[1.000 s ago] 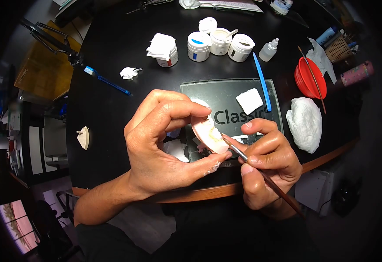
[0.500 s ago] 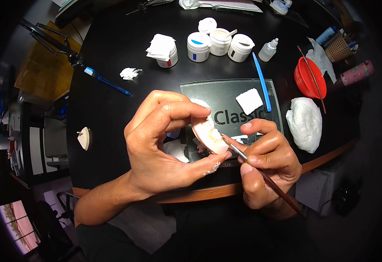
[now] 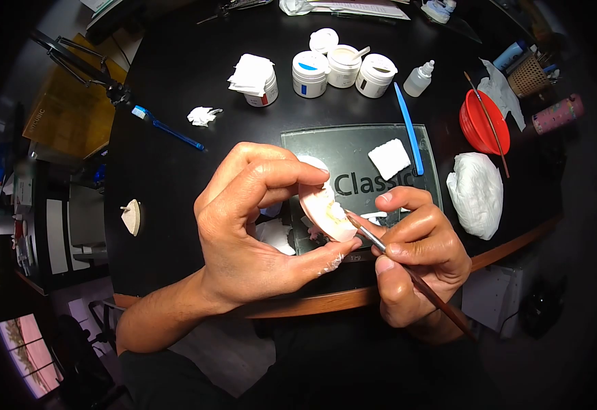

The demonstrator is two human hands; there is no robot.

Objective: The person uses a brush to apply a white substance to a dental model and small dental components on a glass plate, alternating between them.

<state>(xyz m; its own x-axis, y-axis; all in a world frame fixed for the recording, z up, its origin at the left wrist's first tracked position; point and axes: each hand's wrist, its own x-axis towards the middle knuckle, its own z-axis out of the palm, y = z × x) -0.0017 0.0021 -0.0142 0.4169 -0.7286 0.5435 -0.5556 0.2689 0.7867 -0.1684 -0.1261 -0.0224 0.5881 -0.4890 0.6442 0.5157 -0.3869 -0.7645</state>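
Observation:
My left hand [image 3: 244, 225] grips a pale dental model [image 3: 320, 208] by its ends, between thumb and fingers, tilted above the glass slab [image 3: 305, 140]. White residue marks the left thumb. My right hand [image 3: 425, 256] is closed around a thin brush [image 3: 418, 281] with a brown handle and a metal ferrule. The brush tip is at the teeth near the model's lower right end; whether it touches cannot be made out. Under the hands, the slab carries the word "Classic", a folded white pad [image 3: 389, 159] and a blue plastic stick [image 3: 409, 130].
White jars [image 3: 310, 75] stand at the back beside a dropper bottle [image 3: 419, 78]. To the right are a red rubber bowl [image 3: 479, 123] with another brush across it and a wad of white tissue [image 3: 476, 195]. A blue toothbrush [image 3: 169, 128] and a tooth-model piece [image 3: 130, 217] lie left.

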